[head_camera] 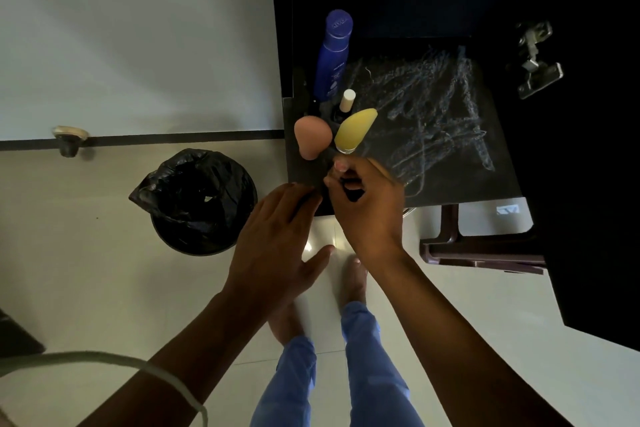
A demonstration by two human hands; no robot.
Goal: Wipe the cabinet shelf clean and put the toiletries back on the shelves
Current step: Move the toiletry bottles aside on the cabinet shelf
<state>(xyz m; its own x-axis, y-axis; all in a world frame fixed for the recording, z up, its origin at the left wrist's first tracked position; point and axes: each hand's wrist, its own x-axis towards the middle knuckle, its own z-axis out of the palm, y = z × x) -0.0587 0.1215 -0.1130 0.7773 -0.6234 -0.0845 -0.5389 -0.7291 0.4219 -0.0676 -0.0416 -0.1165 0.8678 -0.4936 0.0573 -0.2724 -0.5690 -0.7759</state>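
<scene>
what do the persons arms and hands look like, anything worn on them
Both forearms are bare, with no sleeves in view. The left hand and right hand wear no gloves, and no rings, watch or bracelets show. A pale cord crosses in front of the left forearm, but it seems to hang from above rather than being worn. One short, unpainted fingernail shows on the right hand.

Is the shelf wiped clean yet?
No, pale chalky scribble marks cover the dark shelf beside the blue bottle.
</scene>
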